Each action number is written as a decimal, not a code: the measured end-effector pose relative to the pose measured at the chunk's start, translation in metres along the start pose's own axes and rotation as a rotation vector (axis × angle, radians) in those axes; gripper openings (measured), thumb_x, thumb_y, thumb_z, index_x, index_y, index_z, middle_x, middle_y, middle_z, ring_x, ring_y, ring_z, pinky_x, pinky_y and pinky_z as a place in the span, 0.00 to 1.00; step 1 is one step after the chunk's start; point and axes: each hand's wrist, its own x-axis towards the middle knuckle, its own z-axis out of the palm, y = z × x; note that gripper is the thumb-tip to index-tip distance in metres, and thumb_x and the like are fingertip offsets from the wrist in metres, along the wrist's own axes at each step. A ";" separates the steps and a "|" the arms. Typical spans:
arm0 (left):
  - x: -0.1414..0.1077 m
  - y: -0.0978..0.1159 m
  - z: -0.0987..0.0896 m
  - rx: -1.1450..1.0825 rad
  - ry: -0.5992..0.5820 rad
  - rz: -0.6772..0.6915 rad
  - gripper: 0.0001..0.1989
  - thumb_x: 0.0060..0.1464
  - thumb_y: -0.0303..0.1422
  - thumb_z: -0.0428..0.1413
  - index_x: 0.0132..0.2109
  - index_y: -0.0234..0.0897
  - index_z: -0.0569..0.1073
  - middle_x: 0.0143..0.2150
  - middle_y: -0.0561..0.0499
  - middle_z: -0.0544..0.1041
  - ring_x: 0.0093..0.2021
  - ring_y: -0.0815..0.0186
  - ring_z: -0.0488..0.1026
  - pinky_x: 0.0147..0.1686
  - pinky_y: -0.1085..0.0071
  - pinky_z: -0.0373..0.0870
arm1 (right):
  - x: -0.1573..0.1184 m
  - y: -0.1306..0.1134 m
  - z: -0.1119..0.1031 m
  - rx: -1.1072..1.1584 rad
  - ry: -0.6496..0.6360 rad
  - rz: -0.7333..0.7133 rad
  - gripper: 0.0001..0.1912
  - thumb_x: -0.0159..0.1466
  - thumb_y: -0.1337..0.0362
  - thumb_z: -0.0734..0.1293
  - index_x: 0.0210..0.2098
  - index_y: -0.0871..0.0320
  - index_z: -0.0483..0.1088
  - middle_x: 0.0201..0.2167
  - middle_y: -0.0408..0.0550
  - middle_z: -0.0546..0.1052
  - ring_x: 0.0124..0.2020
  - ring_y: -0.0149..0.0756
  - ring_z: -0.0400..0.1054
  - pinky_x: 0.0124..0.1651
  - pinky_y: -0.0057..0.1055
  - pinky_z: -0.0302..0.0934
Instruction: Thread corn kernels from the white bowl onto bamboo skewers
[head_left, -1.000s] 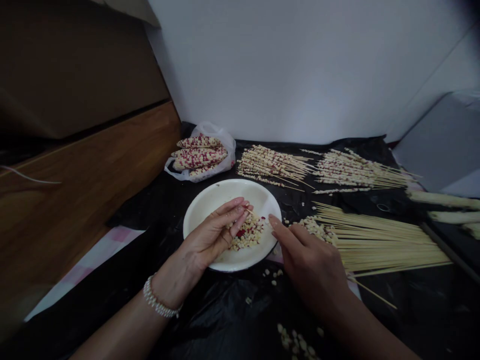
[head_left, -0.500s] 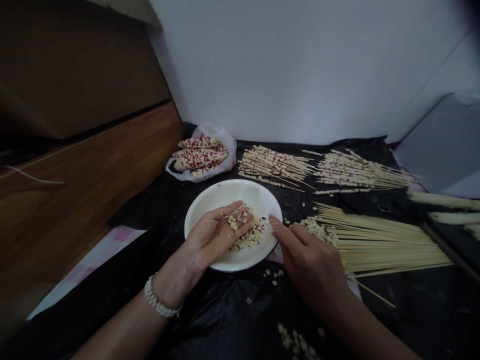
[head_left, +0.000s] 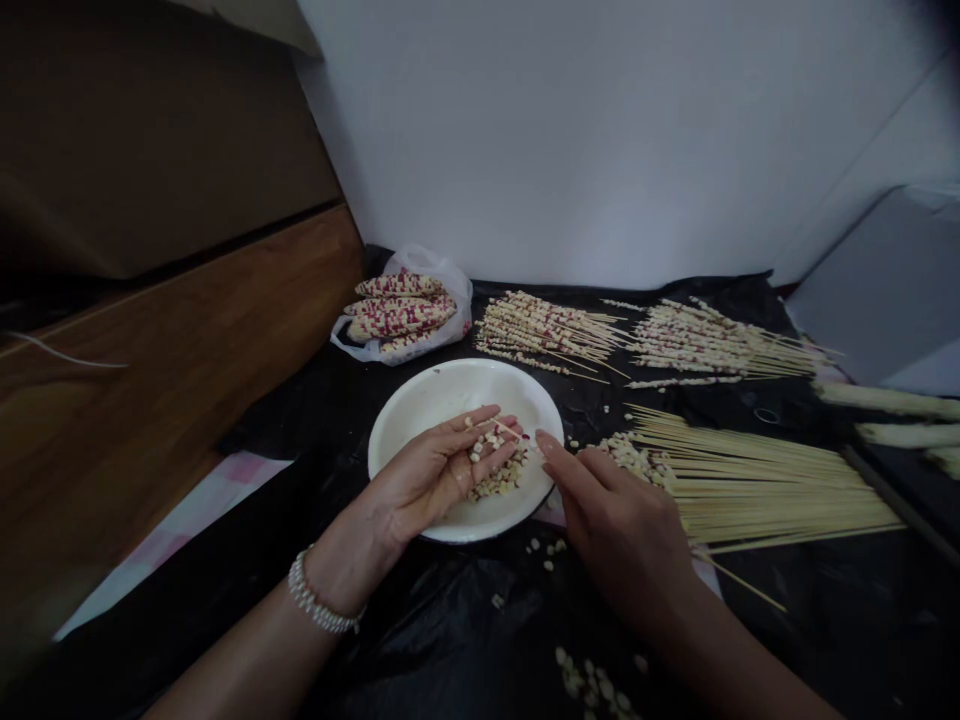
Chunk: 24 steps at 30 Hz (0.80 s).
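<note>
Now your left hand (head_left: pixel 427 475) cups light, easily rolling corn kernels (head_left: pixel 486 445) over the white plate (head_left: pixel 450 392); your empty right hand (head_left: pixel 619 525) sits open beside it. Hold them from beneath.

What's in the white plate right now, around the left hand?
The plate holds a low heap of loose corn kernels. The left hand lies cupped over its middle, with kernels on the fingers. Whatever lies beneath the palm is covered and cannot be seen.

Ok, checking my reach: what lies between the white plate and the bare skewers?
In the head view, a small heap of corn kernels lies there on a black plastic sheet.
</note>
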 end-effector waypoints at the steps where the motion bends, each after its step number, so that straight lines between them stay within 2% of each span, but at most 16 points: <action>1: 0.001 0.000 -0.002 -0.003 -0.013 -0.003 0.22 0.51 0.13 0.50 0.54 0.23 0.66 0.47 0.37 0.75 0.53 0.59 0.71 0.56 0.66 0.66 | 0.000 0.000 0.000 0.000 0.000 0.000 0.24 0.62 0.72 0.59 0.57 0.54 0.65 0.26 0.42 0.71 0.24 0.29 0.63 0.25 0.28 0.51; 5: 0.002 0.002 -0.005 -0.070 -0.040 -0.042 0.20 0.51 0.16 0.47 0.52 0.21 0.67 0.44 0.35 0.76 0.53 0.55 0.72 0.54 0.63 0.68 | 0.000 0.000 0.001 0.007 0.009 0.000 0.24 0.62 0.73 0.59 0.57 0.54 0.64 0.27 0.41 0.70 0.23 0.29 0.63 0.24 0.28 0.51; 8: 0.002 0.003 -0.003 -0.076 0.006 -0.034 0.19 0.53 0.17 0.47 0.52 0.20 0.67 0.42 0.35 0.77 0.52 0.55 0.72 0.52 0.63 0.70 | 0.000 0.000 0.001 0.013 0.010 0.005 0.24 0.62 0.73 0.59 0.57 0.54 0.65 0.26 0.41 0.70 0.24 0.29 0.63 0.24 0.28 0.50; 13: 0.000 0.001 0.000 -0.012 0.035 -0.022 0.19 0.54 0.15 0.47 0.52 0.25 0.68 0.46 0.38 0.77 0.51 0.58 0.73 0.50 0.66 0.72 | -0.001 0.000 0.001 0.012 0.017 0.002 0.24 0.62 0.73 0.59 0.56 0.54 0.65 0.26 0.41 0.70 0.23 0.29 0.63 0.23 0.29 0.50; 18: 0.000 -0.002 -0.002 0.009 0.042 0.031 0.12 0.55 0.18 0.50 0.46 0.26 0.71 0.47 0.38 0.76 0.50 0.59 0.73 0.50 0.66 0.72 | -0.001 0.000 0.001 0.009 0.032 -0.002 0.23 0.62 0.73 0.59 0.56 0.54 0.66 0.26 0.41 0.70 0.22 0.29 0.62 0.23 0.29 0.50; 21: 0.001 -0.002 -0.004 0.036 0.043 0.053 0.08 0.56 0.19 0.51 0.42 0.27 0.72 0.44 0.40 0.77 0.47 0.61 0.75 0.47 0.68 0.73 | -0.001 0.000 0.001 0.021 0.045 -0.010 0.24 0.61 0.73 0.59 0.56 0.55 0.66 0.25 0.41 0.69 0.22 0.29 0.63 0.24 0.29 0.50; 24: 0.001 -0.001 -0.004 0.063 0.079 0.077 0.09 0.56 0.20 0.52 0.42 0.28 0.73 0.38 0.44 0.77 0.38 0.68 0.77 0.39 0.76 0.75 | 0.000 0.000 0.000 0.038 0.060 -0.020 0.23 0.62 0.73 0.59 0.55 0.56 0.67 0.25 0.41 0.70 0.23 0.29 0.63 0.24 0.28 0.51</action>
